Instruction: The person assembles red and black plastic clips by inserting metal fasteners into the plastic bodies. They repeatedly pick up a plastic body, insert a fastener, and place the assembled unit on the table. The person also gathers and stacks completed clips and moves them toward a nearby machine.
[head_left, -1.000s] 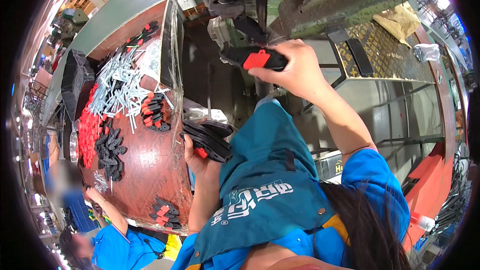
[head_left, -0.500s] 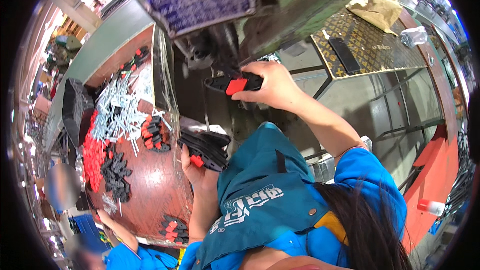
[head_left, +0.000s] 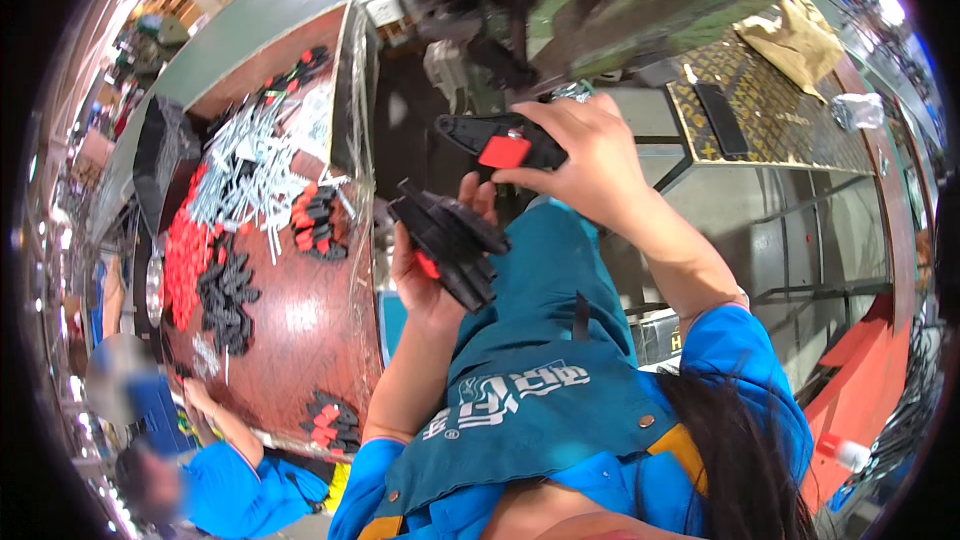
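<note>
My right hand [head_left: 600, 155] pinches a long black plastic part [head_left: 462, 130] with a red insert [head_left: 503, 152] between thumb and fingers, just below the machine head [head_left: 515, 60]. A small shiny spot shows on the red insert. Lower and to the left, my left hand [head_left: 425, 290] grips a stack of similar black plastic parts [head_left: 447, 240], thumb on one side and fingertips on the far side. Some red shows at the stack's edge. The two hands are close together but apart, above my teal apron [head_left: 540, 320].
On the left, a reddish-brown worktable [head_left: 300, 340] holds silvery pins [head_left: 245, 175], red pieces [head_left: 182, 260] and black parts [head_left: 226, 300]. A co-worker's arm [head_left: 225, 415] reaches onto it. A patterned board [head_left: 770, 115] at right bears a phone [head_left: 722, 118] and brown paper [head_left: 795, 45].
My right hand has drawn the black part away from the machine head. My left hand has brought the stack up nearer to it, its fingers spreading round the parts. The whole view has shifted.
</note>
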A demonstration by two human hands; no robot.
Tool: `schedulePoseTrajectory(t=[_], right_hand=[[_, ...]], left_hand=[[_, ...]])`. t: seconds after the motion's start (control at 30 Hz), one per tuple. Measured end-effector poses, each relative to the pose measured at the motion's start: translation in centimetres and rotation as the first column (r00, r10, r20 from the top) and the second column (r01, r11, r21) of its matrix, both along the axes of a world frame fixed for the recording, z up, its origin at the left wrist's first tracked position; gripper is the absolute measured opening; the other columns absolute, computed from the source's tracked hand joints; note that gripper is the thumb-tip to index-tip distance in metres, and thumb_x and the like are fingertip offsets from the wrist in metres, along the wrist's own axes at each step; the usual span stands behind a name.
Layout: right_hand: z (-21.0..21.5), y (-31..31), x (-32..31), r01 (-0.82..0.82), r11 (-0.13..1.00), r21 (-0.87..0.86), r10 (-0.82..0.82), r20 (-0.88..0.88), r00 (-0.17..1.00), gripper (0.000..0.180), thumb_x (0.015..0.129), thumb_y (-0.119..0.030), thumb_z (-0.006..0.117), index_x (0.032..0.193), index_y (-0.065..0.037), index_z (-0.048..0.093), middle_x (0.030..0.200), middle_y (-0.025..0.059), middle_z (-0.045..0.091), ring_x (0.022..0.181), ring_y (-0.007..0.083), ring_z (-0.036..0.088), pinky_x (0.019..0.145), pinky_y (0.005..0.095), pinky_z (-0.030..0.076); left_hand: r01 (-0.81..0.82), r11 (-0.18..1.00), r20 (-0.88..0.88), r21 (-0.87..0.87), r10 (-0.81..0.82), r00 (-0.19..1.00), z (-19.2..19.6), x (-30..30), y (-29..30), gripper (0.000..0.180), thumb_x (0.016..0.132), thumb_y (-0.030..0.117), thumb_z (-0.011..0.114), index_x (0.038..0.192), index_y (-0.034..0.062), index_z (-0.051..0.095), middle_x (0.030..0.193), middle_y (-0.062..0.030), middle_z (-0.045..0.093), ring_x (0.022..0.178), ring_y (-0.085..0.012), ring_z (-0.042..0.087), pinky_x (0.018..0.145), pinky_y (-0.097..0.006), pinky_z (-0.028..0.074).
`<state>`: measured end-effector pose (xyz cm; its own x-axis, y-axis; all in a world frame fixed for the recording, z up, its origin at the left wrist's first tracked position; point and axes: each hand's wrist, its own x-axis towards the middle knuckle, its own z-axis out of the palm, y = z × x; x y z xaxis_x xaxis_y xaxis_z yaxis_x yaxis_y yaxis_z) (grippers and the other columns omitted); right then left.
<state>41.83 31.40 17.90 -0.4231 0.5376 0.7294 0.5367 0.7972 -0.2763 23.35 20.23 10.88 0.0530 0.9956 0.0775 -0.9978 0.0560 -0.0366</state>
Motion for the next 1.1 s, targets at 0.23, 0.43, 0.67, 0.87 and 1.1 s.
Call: schedulePoseTrajectory(t=[0.23, 0.43, 0.67, 0.87, 1.1], right_hand=[[-4.2, -5.7, -1.7, -0.272, 0.955, -0.119, 0.281, 0.065, 0.958, 0.066, 0.068, -0.016, 0.08, 0.128, -0.003, 0.054, 0.087, 0.0067, 0.056, 0.076, 0.0251, 0.057, 0.07, 0.0392, 0.042], [-3.6, -5.8, -1.1, -0.311, 0.822, -0.478, 0.352, -0.004, 0.936, 0.112, 0.06, -0.048, 0.087, 0.148, -0.005, 0.036, 0.141, 0.0186, 0.039, 0.13, 0.0353, 0.043, 0.108, 0.0471, 0.037], [-5.4, -7.0, -5.2, -0.139, 0.99, 0.029, 0.134, 0.132, 0.982, 0.074, 0.058, -0.044, 0.084, 0.117, -0.006, 0.063, 0.108, 0.0072, 0.057, 0.11, 0.0275, 0.053, 0.105, 0.0505, 0.034], [-4.2, -6.0, -4.3, -0.136, 0.99, 0.036, 0.138, -0.054, 0.989, 0.059, 0.055, -0.035, 0.084, 0.104, -0.007, 0.066, 0.098, 0.0055, 0.061, 0.098, 0.027, 0.058, 0.093, 0.0467, 0.042], [-0.3, 0.4, 0.0, 0.084, 0.995, 0.049, -0.077, -0.133, 0.988, 0.046, 0.051, -0.02, 0.086, 0.093, -0.007, 0.07, 0.094, 0.0094, 0.067, 0.089, 0.0321, 0.062, 0.083, 0.0417, 0.047]], left_hand=[[-0.054, 0.999, -0.095, -0.01, 0.052, 0.994, -1.4, -0.1, -1.0, 0.062, 0.099, 0.04, 0.055, 0.146, 0.0036, 0.038, 0.155, -0.0202, 0.032, 0.143, -0.0386, 0.032, 0.119, -0.058, 0.023], [-0.204, 0.979, -0.24, 0.031, 0.205, 0.949, -3.0, -1.1, -0.8, 0.056, 0.103, 0.045, 0.043, 0.141, 0.0046, 0.044, 0.14, -0.0129, 0.052, 0.131, -0.026, 0.049, 0.113, -0.046, 0.035], [-0.215, 0.971, -0.381, -0.106, 0.16, 0.911, -1.9, 0.5, -1.8, 0.056, 0.103, 0.051, 0.039, 0.139, 0.0085, 0.046, 0.134, -0.0083, 0.056, 0.128, -0.0225, 0.051, 0.109, -0.041, 0.041], [-0.18, 0.978, -0.297, -0.107, 0.142, 0.944, -2.5, 0.2, -1.7, 0.084, 0.088, 0.072, 0.051, 0.133, 0.0012, 0.052, 0.129, -0.0103, 0.06, 0.12, -0.0254, 0.058, 0.109, -0.04, 0.041], [-0.132, 0.979, -0.16, -0.158, 0.107, 0.981, -3.2, -0.8, -1.1, 0.056, 0.094, 0.055, 0.058, 0.125, 0.0075, 0.061, 0.125, -0.0102, 0.064, 0.121, -0.0279, 0.057, 0.108, -0.047, 0.041]])
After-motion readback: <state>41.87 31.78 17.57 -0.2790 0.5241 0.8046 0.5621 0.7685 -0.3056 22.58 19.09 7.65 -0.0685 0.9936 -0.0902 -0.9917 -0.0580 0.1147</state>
